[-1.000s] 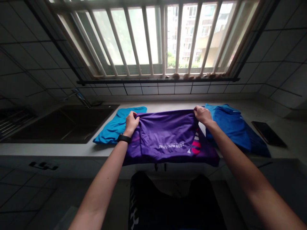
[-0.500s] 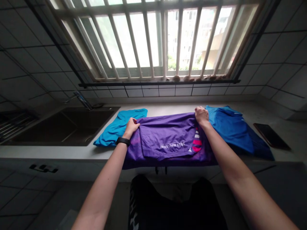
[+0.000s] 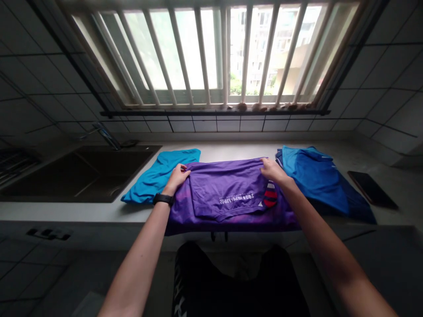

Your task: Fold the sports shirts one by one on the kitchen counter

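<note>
A purple shirt point(image 3: 228, 185) lies partly folded on the counter, its lower layer hanging slightly over the front edge. White lettering shows upside down on its upper layer, with a pink and white striped patch near the right side. My left hand point(image 3: 179, 177), wearing a black band at the wrist, pinches the shirt's far left corner. At the far right corner, my right hand point(image 3: 272, 169) grips the fabric between thumb and fingers. A light blue garment point(image 3: 165, 174) lies to the left, and a stack of darker blue garments point(image 3: 313, 180) to the right.
A dark sink point(image 3: 79, 171) with a faucet point(image 3: 107, 135) is set into the counter point(image 3: 132, 215) at the left. A phone point(image 3: 372, 189) lies at the right. Behind, a barred window point(image 3: 211, 57) has small stones on its sill.
My right hand has shifted slightly left along the shirt's far edge, its fingers now more extended. My left hand stays at the left corner. The camera view has shifted a little.
</note>
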Tool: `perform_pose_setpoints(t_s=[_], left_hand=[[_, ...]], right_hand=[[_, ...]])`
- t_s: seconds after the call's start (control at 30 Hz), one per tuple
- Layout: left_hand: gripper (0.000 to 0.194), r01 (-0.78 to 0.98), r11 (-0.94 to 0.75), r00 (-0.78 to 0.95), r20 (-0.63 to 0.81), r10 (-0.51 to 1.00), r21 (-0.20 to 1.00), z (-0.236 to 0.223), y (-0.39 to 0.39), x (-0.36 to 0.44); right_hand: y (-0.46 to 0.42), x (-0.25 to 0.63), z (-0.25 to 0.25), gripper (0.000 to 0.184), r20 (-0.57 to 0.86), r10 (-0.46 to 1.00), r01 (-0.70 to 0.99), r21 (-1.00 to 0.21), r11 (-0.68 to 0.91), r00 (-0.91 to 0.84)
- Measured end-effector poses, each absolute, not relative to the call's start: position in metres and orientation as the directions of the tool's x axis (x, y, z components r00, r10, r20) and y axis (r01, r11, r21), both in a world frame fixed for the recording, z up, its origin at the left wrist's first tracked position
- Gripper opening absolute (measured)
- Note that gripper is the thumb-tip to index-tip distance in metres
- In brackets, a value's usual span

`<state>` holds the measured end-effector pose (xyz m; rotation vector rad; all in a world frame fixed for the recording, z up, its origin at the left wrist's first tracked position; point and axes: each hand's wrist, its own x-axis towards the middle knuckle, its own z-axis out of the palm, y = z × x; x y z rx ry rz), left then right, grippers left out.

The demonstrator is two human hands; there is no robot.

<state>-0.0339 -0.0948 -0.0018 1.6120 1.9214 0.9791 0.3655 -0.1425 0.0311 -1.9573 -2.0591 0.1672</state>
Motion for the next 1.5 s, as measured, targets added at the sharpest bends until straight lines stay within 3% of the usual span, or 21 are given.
perform_pose_setpoints(t_s=[0.07, 0.13, 0.23, 0.3, 0.37, 0.5, 0.67, 0.87, 1.13, 1.5], left_hand=[[0.031, 0.762, -0.014, -0.17, 0.222, 0.96, 0.648, 0.005, -0.118, -0.03], [0.041, 0.825, -0.239, 0.06, 0.341, 0.938, 0.512, 0.012, -0.152, -0.026], [0.038, 0.63, -0.63, 0.633, 0.171, 0.755, 0.454, 0.015, -0.204, -0.022], [0.028, 0.528, -0.704, 0.755, 0.116, 0.645, 0.475, 0.013, -0.227, -0.022], [0.013, 0.508, -0.71, 0.758, 0.14, 0.638, 0.488, 0.007, -0.238, -0.025], [0.018, 0.563, -0.702, 0.676, 0.246, 0.694, 0.436, -0.004, -0.239, -0.028], [0.017, 0.595, -0.764, 0.678, 0.353, 0.644, 0.251, -0.014, -0.24, -0.02], [0.032, 0.658, -0.753, 0.62, 0.57, 0.539, -0.004, -0.006, -0.261, -0.037], [0.031, 0.601, -0.778, 0.734, 0.511, 0.447, -0.182, -0.004, -0.294, -0.056], [0.033, 0.642, -0.757, 0.72, 0.436, 0.54, -0.123, -0.031, -0.301, -0.05]], right_hand=[[-0.179, 0.376, 0.026, 0.059, 0.199, 0.929, 0.874, -0.323, 0.363, -0.312], [-0.217, 0.389, 0.016, 0.066, 0.258, 0.828, 0.756, -0.339, 0.56, -0.498], [-0.254, 0.402, -0.004, 0.057, 0.293, 0.777, 0.707, -0.323, 0.629, -0.557], [-0.262, 0.403, -0.015, 0.036, 0.318, 0.786, 0.734, -0.292, 0.613, -0.53], [-0.262, 0.399, -0.02, 0.022, 0.359, 0.794, 0.768, -0.253, 0.588, -0.49], [-0.261, 0.388, -0.013, 0.02, 0.507, 0.76, 0.775, -0.248, 0.581, -0.408], [-0.273, 0.386, -0.003, 0.02, 0.609, 0.725, 0.75, -0.304, 0.588, -0.321], [-0.283, 0.397, -0.007, 0.018, 0.562, 0.68, 0.723, -0.197, 0.662, -0.47], [-0.303, 0.399, -0.016, 0.019, 0.522, 0.625, 0.648, -0.169, 0.743, -0.58], [-0.314, 0.395, -0.03, 0.023, 0.463, 0.727, 0.677, -0.308, 0.669, -0.507]])
